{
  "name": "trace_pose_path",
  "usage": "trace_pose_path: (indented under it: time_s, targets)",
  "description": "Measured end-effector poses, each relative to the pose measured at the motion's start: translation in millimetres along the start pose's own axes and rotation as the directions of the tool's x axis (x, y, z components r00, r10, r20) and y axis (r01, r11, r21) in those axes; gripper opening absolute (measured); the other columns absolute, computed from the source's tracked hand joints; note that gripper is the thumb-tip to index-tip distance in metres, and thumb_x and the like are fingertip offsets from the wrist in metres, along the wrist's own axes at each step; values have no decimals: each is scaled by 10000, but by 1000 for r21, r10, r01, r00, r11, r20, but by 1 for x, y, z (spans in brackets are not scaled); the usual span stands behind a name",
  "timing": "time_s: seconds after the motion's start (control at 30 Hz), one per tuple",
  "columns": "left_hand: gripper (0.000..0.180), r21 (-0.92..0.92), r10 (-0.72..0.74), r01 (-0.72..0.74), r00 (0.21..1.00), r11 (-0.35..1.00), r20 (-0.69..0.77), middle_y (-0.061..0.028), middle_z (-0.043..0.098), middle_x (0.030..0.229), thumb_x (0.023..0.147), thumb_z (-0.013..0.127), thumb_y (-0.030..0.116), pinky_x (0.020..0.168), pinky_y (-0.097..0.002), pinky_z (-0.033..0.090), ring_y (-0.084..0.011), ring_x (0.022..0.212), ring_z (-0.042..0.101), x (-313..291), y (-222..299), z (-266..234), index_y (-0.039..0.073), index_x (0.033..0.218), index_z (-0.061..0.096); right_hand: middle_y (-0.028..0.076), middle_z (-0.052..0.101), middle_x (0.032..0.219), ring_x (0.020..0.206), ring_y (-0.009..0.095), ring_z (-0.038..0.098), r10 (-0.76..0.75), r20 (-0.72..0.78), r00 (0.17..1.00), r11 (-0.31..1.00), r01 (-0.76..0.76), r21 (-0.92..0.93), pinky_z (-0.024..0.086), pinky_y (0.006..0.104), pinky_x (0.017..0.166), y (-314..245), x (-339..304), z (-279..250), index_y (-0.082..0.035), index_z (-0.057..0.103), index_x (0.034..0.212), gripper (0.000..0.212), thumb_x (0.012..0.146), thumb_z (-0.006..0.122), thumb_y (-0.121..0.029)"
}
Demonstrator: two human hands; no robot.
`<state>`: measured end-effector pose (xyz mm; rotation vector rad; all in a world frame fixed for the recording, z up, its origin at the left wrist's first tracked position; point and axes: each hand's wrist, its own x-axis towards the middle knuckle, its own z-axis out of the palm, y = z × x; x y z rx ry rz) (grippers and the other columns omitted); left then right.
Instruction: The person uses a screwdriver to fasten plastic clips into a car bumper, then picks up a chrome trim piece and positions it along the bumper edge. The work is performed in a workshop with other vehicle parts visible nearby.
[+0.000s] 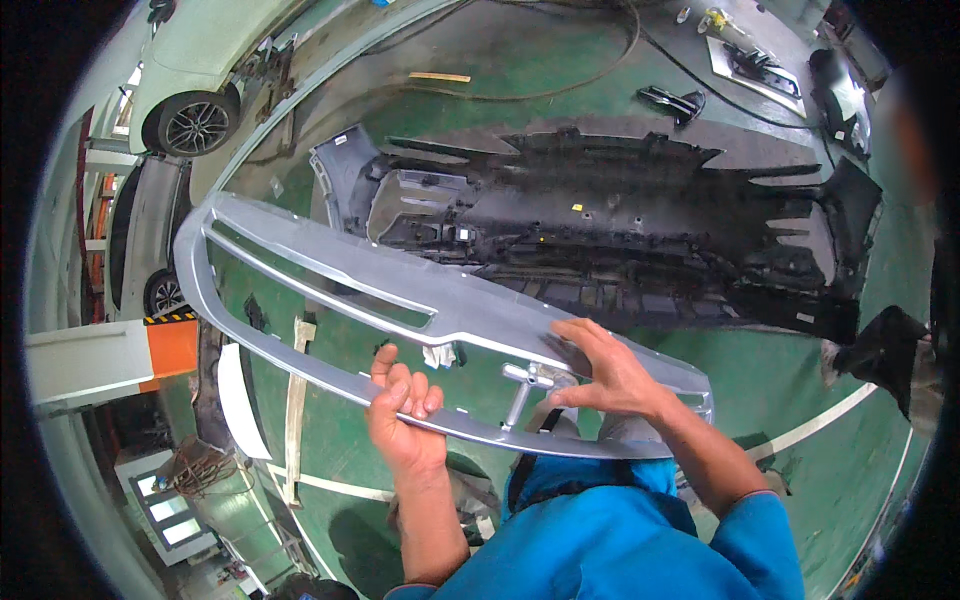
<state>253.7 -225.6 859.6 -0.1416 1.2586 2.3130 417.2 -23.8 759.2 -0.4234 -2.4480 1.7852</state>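
Note:
A long silver-grey bumper grille frame (490, 312) is held up in front of me, its far end raised toward the left. It has a long narrow slot, a larger opening below and a short T-shaped strut (518, 392) near the right. My left hand (405, 410) is closed around the thin lower rail, its index finger sticking up. My right hand (612, 370) grips the wide upper band near the strut, thumb below and fingers over the top. Beyond the frame, a large black car bumper (640, 235) lies on the green floor, inner side up.
A pale car (190, 60) stands at the upper left. Hoses (560, 98) and a wooden strip (440, 77) lie on the far floor. A black part (672, 103) and a white board (755, 80) are at the upper right. A white curved panel (240, 400) rests at the left.

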Motion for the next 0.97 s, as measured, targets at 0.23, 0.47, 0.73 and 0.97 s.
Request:
trace_pose_path:
  time_s: [0.23, 0.47, 0.73, 0.97]
  targets:
    - [551, -12, -15, 17, 990, 1000, 139, 14, 378, 648, 816, 667, 39, 524, -247, 407, -89, 549, 400, -9, 15, 10, -26, 1330, 481, 215, 501, 1448, 1322, 408, 502, -75, 132, 988, 997, 72, 28, 443, 475, 1086, -20, 18, -7, -26, 444, 1491, 1016, 692, 871, -485]
    - [571, -42, -48, 57, 979, 997, 201, 8, 391, 627, 792, 694, 61, 530, -260, 417, -96, 531, 404, -10, 16, 15, -16, 1320, 491, 214, 520, 1424, 1243, 420, 542, -418, -17, 908, 903, 413, -121, 495, 482, 996, -43, 11, -10, -39, 481, 1460, 910, 704, 861, -373]
    - [576, -48, -105, 123, 952, 991, 286, 6, 408, 613, 771, 697, 64, 530, -268, 419, -105, 525, 419, -12, 14, 27, -5, 1311, 509, 282, 415, 1513, 1379, 452, 448, -98, 59, 993, 993, 101, -53, 406, 474, 1133, -49, 12, -11, 30, 396, 1505, 1156, 636, 907, -537]
    - [578, -13, -81, 89, 950, 996, 302, 0, 417, 606, 788, 681, 88, 533, -280, 444, -122, 527, 439, -12, 13, 24, 10, 1334, 507, 252, 462, 1493, 1373, 387, 491, 83, 96, 992, 989, -70, -131, 417, 474, 1132, -44, -26, 0, 11, 430, 1491, 966, 768, 847, -477]
